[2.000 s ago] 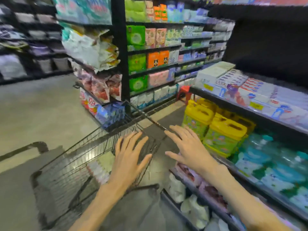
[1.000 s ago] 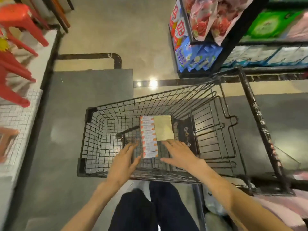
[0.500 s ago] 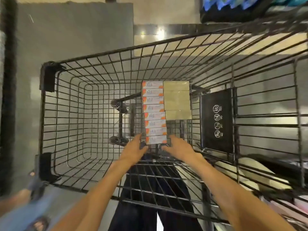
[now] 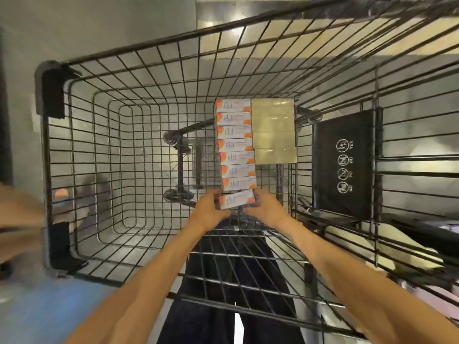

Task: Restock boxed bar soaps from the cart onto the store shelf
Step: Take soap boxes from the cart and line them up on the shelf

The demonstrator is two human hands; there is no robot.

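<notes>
I look straight down into a black wire cart (image 4: 82, 155). On its floor lies a row of several white-and-orange soap boxes (image 4: 234, 145) with a block of pale yellow boxes (image 4: 273, 130) touching its right side. The nearest soap box (image 4: 236, 199) is tilted and pulled slightly out of the row. My left hand (image 4: 210, 212) grips its left end and my right hand (image 4: 265, 207) grips its right end. The store shelf is out of view.
A black plastic panel with white icons (image 4: 344, 165) hangs on the cart's right wall. The cart's left half holds nothing. Blurred blue and skin-toned shapes (image 4: 22, 219) sit at the left edge. My dark trousers (image 4: 223, 281) show beneath the near rim.
I turned from the shelf to the cart and leaned in. Both hands reached down to the near end of the row and took hold of the nearest soap box, tilting it away from the others.
</notes>
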